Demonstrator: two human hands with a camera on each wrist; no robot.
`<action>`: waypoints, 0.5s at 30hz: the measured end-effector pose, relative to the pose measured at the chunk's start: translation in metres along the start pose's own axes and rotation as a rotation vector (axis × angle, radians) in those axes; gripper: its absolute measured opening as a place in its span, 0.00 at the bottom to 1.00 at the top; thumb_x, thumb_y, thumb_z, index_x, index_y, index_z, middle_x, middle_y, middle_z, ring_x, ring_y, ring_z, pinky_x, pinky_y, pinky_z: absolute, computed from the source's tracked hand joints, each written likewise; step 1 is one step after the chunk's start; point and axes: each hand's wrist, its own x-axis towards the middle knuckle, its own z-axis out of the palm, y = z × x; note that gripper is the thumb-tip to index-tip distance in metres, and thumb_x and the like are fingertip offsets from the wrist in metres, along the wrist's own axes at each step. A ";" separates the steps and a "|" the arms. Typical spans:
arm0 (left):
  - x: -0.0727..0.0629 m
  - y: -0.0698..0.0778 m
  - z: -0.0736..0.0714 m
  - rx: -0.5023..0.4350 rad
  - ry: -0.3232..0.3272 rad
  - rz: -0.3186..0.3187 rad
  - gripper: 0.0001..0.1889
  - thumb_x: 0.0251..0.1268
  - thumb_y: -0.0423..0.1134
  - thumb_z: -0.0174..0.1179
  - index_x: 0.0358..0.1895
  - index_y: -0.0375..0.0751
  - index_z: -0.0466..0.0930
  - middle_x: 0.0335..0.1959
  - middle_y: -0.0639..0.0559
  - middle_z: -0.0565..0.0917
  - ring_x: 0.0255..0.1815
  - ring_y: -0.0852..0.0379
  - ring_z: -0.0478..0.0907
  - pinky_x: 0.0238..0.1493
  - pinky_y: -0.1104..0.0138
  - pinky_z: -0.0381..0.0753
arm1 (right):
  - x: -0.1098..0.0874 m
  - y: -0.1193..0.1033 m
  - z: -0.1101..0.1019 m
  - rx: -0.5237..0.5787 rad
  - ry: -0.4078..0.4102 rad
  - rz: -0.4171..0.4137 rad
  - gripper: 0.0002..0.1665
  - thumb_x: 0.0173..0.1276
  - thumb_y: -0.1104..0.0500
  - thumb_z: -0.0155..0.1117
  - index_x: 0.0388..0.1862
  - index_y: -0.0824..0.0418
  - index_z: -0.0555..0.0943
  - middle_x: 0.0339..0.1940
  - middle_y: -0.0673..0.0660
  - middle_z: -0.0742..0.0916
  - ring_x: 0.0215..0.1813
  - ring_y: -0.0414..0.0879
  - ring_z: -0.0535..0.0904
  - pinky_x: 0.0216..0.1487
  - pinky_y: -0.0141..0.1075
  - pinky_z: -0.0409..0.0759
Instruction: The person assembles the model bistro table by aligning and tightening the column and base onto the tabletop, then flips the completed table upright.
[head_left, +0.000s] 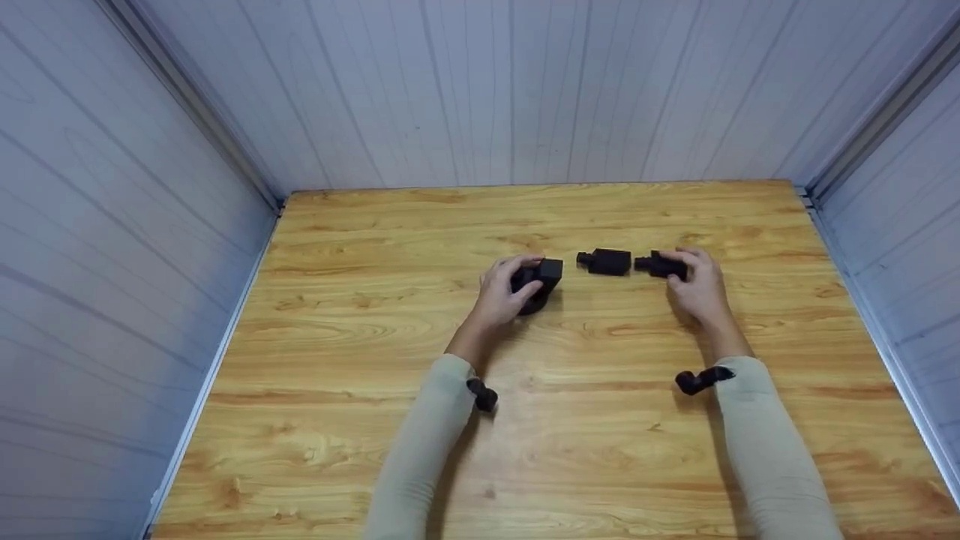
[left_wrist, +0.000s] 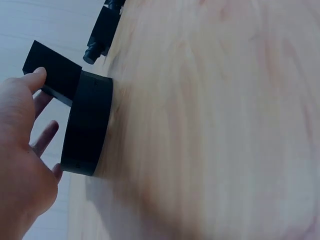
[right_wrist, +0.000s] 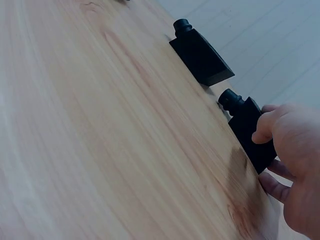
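My left hand [head_left: 501,294] holds a black part with a round, disc-like base [left_wrist: 87,125] and a rectangular block [left_wrist: 52,70] sticking out of it. The thumb lies on the block; other fingers go behind the part and are partly hidden. At the right, my right hand [head_left: 699,283] pinches a black block with a stepped round neck [right_wrist: 250,130], the neck pointing left. Between the hands lies a similar black block with a neck [head_left: 609,262], untouched, its flat end close to the neck of the pinched one.
All of this is on a wood-grain table [head_left: 555,435]. Pale panelled walls [head_left: 480,90] stand at the back and both sides. A small dark wrist camera [head_left: 484,395] juts from the left sleeve, another camera [head_left: 694,381] from the right one.
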 end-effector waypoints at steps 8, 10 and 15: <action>-0.002 0.011 -0.020 -0.169 -0.219 -0.007 0.24 0.85 0.33 0.63 0.78 0.40 0.79 0.75 0.37 0.85 0.80 0.38 0.78 0.88 0.42 0.70 | -0.003 -0.006 -0.003 -0.014 -0.008 0.057 0.27 0.79 0.74 0.61 0.73 0.64 0.86 0.80 0.76 0.76 0.83 0.77 0.70 0.86 0.67 0.68; -0.002 0.011 -0.021 -0.193 -0.225 -0.014 0.24 0.84 0.32 0.64 0.78 0.40 0.80 0.74 0.36 0.85 0.79 0.37 0.79 0.87 0.42 0.71 | -0.002 -0.006 -0.004 -0.022 -0.010 0.061 0.27 0.79 0.73 0.61 0.73 0.64 0.86 0.81 0.75 0.76 0.82 0.77 0.70 0.86 0.67 0.68; -0.003 0.013 -0.019 -0.203 -0.171 -0.030 0.25 0.81 0.31 0.68 0.77 0.41 0.82 0.74 0.40 0.87 0.81 0.39 0.78 0.89 0.43 0.69 | -0.001 -0.012 -0.009 0.006 0.017 0.067 0.26 0.80 0.72 0.62 0.74 0.63 0.86 0.80 0.73 0.78 0.82 0.74 0.72 0.87 0.66 0.68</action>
